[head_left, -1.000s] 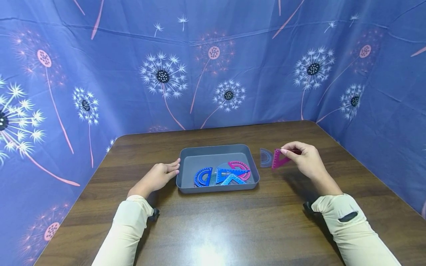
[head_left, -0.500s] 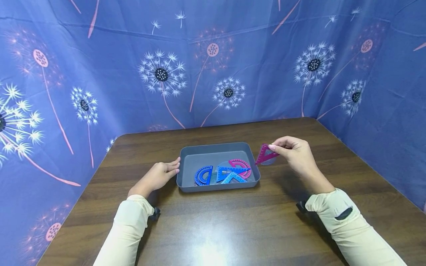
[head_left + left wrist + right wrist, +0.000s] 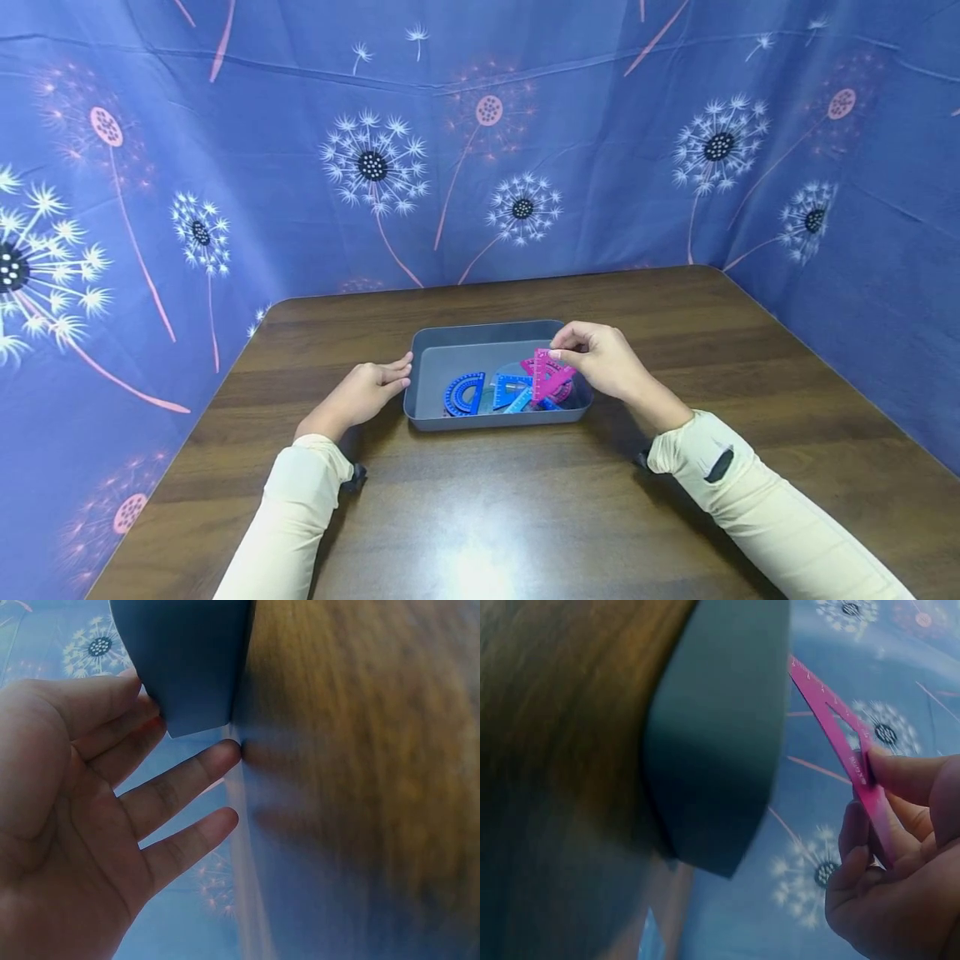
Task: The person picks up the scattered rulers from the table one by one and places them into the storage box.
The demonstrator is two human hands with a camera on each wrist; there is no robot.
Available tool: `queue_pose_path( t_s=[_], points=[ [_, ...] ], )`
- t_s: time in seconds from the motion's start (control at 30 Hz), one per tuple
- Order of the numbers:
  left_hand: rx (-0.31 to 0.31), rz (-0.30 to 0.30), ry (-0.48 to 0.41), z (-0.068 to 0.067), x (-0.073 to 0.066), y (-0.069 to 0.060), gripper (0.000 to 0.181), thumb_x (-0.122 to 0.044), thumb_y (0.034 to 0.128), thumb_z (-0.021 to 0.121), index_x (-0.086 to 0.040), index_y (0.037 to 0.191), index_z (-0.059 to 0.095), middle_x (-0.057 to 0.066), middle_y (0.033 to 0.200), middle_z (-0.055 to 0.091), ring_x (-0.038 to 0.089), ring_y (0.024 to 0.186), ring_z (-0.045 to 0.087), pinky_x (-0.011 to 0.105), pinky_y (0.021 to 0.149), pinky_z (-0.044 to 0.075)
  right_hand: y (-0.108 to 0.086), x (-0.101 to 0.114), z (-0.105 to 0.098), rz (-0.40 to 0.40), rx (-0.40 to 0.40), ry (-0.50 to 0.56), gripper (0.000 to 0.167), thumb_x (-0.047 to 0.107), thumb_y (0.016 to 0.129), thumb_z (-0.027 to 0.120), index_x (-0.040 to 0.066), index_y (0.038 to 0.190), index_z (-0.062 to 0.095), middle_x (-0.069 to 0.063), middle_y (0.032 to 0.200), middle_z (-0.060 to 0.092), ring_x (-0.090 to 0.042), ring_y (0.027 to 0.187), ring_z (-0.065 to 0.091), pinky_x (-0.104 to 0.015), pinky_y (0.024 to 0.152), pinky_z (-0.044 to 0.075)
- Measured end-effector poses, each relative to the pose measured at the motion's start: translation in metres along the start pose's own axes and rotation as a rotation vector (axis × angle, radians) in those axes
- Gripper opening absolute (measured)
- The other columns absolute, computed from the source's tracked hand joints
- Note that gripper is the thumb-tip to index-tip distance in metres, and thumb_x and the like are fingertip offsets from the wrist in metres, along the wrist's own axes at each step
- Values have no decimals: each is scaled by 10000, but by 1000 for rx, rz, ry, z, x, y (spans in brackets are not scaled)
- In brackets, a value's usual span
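Observation:
A grey tray (image 3: 457, 358) lies on the table. My left hand (image 3: 365, 392) rests its fingertips against the tray's left wall, with its other fingers extended, as the left wrist view shows on the tray wall (image 3: 191, 667). My right hand (image 3: 603, 358) pinches a pink set square (image 3: 538, 383) between thumb and fingers above the tray's right part. In the right wrist view the pink set square (image 3: 847, 754) is tilted beside the tray wall. Inside the tray are a blue protractor (image 3: 457, 396), blue set squares (image 3: 510, 382) and a pink protractor (image 3: 529, 367), partly hidden.
The brown wooden table (image 3: 465, 500) extends around the tray on all sides. A blue cloth with dandelion prints (image 3: 450, 167) hangs behind the table and along both sides.
My right hand has moved left with the pink set square, from right of the tray to over it. A clear protractor seen earlier beside the set square no longer shows. My left hand stays put.

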State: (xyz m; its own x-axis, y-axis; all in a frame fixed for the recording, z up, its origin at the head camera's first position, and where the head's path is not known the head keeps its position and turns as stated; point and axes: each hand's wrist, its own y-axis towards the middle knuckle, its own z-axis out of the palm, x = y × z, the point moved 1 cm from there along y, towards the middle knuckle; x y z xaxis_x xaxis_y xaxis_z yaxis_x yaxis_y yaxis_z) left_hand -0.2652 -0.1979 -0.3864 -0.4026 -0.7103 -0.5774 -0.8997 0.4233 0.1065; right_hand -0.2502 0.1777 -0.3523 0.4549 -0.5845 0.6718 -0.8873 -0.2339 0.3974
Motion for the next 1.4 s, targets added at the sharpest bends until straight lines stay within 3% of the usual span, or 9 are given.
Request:
queue_pose_path(
  t_s=[0.47, 0.73, 0.93, 1.0, 1.07, 1.17, 1.2, 1.27, 1.4],
  points=[
    [11, 5, 2, -1, -7, 3, 374, -157, 1024, 568, 43, 1340, 573, 90, 1507, 440, 363, 1403, 378, 514, 1153, 300, -9, -3, 29, -44, 195, -156, 63, 74, 891, 741, 116, 920, 704, 44, 828, 728, -106, 792, 668, -315, 701, 540],
    [14, 11, 18, -2, -6, 3, 376, -161, 1029, 559, 42, 1346, 568, 89, 1511, 433, 361, 1405, 376, 514, 1155, 298, -12, -2, 33, -103, 354, -178, 343, 59, 910, 716, 63, 1250, 676, 68, 837, 716, -56, 716, 605, -256, 639, 501],
    [13, 13, 14, -3, -7, 1, 376, -155, 1029, 557, 48, 1345, 565, 96, 1511, 432, 365, 1405, 375, 516, 1154, 298, -12, -2, 36, -110, 431, -169, 383, 136, 951, 687, 54, 1322, 642, 44, 828, 700, -71, 625, 524, -240, 546, 453],
    [12, 16, 14, -3, -7, 1, 376, -153, 1029, 557, 51, 1344, 565, 99, 1509, 433, 366, 1406, 373, 518, 1154, 297, -13, -2, 37, -111, 452, -195, 416, 225, 976, 662, 65, 1357, 619, -11, 919, 718, -128, 727, 597, -295, 640, 511],
    [9, 22, 16, -3, -6, 1, 375, -151, 1028, 559, 54, 1342, 566, 101, 1506, 437, 366, 1404, 376, 517, 1154, 298, -14, -2, 37, -123, 477, -241, 475, 330, 999, 616, 71, 1396, 586, -91, 1100, 715, -229, 954, 657, -400, 823, 549],
    [4, 31, 14, -3, -5, 1, 372, -148, 1027, 560, 57, 1337, 569, 105, 1504, 439, 367, 1402, 379, 515, 1155, 298, -15, -1, 38, -141, 518, -324, 575, 457, 1017, 532, 75, 1448, 524, -144, 1251, 636, -300, 1169, 562, -459, 966, 482],
    [3, 32, 13, -2, -5, 1, 371, -148, 1026, 561, 58, 1335, 570, 106, 1504, 440, 367, 1401, 380, 514, 1155, 298, -16, 0, 38, -148, 528, -347, 600, 480, 1019, 512, 70, 1456, 509, -138, 1247, 624, -293, 1179, 542, -444, 965, 477],
    [1, 31, 9, -2, -4, 1, 371, -149, 1026, 561, 60, 1333, 571, 107, 1504, 440, 367, 1401, 380, 513, 1156, 297, -16, 0, 39, -157, 551, -388, 642, 525, 1019, 473, 68, 1470, 482, -59, 1028, 586, -208, 998, 505, -357, 809, 467],
    [0, 25, 6, -1, -2, 0, 372, -148, 1027, 561, 58, 1336, 570, 108, 1504, 442, 365, 1403, 379, 515, 1154, 300, -17, -1, 40, -193, 561, -429, 667, 555, 1017, 448, 51, 1450, 499, 27, 819, 398, -125, 796, 358, -270, 616, 331]
  ],
)
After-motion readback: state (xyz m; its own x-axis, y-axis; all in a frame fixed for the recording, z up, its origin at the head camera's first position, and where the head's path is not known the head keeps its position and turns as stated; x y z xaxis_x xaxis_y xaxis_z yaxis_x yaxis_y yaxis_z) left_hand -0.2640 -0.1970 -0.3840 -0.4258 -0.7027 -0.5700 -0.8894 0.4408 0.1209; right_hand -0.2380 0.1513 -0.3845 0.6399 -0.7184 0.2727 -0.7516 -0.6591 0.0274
